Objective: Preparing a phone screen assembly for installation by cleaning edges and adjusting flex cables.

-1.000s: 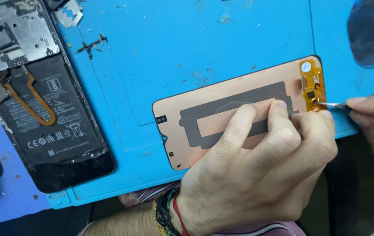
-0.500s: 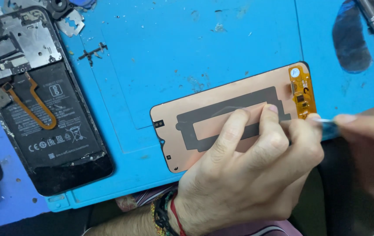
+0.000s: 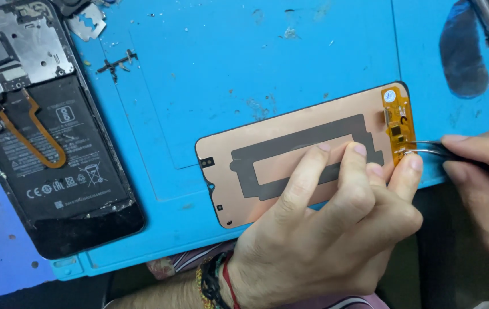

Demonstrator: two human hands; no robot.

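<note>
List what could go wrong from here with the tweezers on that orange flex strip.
1. The tweezers in the right hand touch the orange flex strip at its lower end; a slip might tear or scratch it.
2. The left hand presses on the screen panel, which lies near the blue mat edge; uneven pressure may crack or shift it.

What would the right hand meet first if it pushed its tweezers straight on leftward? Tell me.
The right hand holds tweezers whose tip already sits at the orange strip on the screen panel. Going on, it would likely meet the left hand's fingertips.
</note>
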